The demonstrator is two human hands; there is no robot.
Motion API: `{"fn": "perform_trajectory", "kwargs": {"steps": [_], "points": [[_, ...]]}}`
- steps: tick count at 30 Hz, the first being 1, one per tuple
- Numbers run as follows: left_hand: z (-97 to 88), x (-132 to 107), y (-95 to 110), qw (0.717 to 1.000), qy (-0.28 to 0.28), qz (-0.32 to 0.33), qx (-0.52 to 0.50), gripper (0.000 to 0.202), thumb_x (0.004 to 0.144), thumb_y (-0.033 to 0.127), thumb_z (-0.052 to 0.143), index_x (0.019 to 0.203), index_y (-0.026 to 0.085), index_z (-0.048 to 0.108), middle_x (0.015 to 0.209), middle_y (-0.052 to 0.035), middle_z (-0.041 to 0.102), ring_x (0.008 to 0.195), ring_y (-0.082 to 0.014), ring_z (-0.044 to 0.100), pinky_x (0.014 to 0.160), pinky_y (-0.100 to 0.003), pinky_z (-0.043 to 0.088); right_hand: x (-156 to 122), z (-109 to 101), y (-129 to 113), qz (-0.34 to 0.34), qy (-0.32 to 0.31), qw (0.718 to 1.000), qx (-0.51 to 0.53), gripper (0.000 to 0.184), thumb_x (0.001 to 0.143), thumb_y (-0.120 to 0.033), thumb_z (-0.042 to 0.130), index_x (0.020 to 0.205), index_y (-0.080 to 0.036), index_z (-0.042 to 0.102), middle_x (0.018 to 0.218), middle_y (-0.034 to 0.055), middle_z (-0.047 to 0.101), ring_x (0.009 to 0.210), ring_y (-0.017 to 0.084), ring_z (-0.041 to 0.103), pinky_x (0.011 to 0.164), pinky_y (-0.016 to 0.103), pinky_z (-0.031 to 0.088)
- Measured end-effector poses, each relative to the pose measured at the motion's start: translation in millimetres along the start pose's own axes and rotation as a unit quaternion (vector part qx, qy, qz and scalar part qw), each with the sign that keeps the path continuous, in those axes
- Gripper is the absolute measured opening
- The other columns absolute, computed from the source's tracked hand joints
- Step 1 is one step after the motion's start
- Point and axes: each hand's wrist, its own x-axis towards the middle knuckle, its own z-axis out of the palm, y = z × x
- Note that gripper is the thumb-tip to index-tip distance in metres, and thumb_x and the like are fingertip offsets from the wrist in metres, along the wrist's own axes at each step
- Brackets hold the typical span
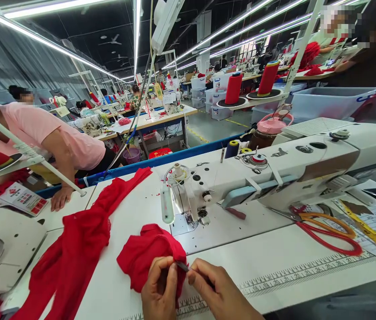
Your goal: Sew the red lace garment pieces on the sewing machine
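Note:
My left hand point(161, 286) pinches the edge of a bunched red garment piece point(147, 251) at the table's front edge. Close against it, my right hand point(219, 286) has its thumb and forefinger pressed together on a small dark, narrow piece point(183, 266) that meets the red cloth; its exact kind is too small to tell. Just beyond the cloth stands a white sewing machine point(228, 178), its needle area point(191, 220) lit. Another long red garment point(84, 231) lies in folds to the left.
Orange and red-handled scissors point(328, 229) and a yellow tape measure point(371, 231) lie at right. A printed ruler point(284, 278) runs along the front edge. Red thread cones point(233, 89) stand behind the machine. A person in a pink shirt point(54, 133) leans in at left, one hand on the table.

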Motion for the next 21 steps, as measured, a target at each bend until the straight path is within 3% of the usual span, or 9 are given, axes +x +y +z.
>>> {"fn": "perform_trajectory", "kwargs": {"steps": [4,7,11,21], "points": [[0.5,-1.6,-3.6,0.999,-0.026,-0.018,-0.004,0.042,0.066,0.060,0.082,0.075,0.020,0.075,0.081,-0.0042,0.068,0.079,-0.0201,0.062,0.074,-0.022,0.050,2.3,-1.9,1.6,-0.004,0.004,1.000,0.025,0.047,0.099,-0.060,0.039,0.073,-0.022,0.043,0.064,-0.0049,0.039,0.061,0.013,0.036,0.056,0.025,0.029],[0.0,-2.3,-8.6,0.996,-0.044,-0.073,-0.030,0.047,0.066,0.063,0.081,0.080,0.019,0.074,0.079,-0.0041,0.070,0.075,-0.0191,0.063,0.072,-0.023,0.051,-0.2,-5.2,0.0,-0.014,-0.007,0.999,0.046,0.046,0.101,-0.059,0.038,0.075,-0.022,0.044,0.066,-0.0049,0.039,0.061,0.013,0.035,0.056,0.024,0.029],[-0.6,-2.3,-14.8,0.985,-0.037,-0.134,-0.099,0.048,0.064,0.058,0.085,0.087,0.017,0.073,0.077,-0.0029,0.072,0.070,-0.0171,0.065,0.069,-0.023,0.052,-8.2,-7.0,-4.4,-0.022,0.006,0.999,-0.041,0.038,0.102,-0.053,0.040,0.077,-0.023,0.042,0.062,-0.0065,0.039,0.055,0.012,0.032,0.053,0.025,0.025],[0.2,-3.2,-14.3,0.990,-0.037,-0.109,-0.087,0.045,0.068,0.057,0.083,0.087,0.018,0.074,0.080,-0.0030,0.074,0.073,-0.0155,0.067,0.070,-0.020,0.053,-4.6,-3.0,3.4,-0.022,0.025,0.995,-0.092,0.039,0.103,-0.051,0.037,0.076,-0.023,0.041,0.062,-0.0060,0.043,0.054,0.012,0.035,0.054,0.025,0.026]]}}
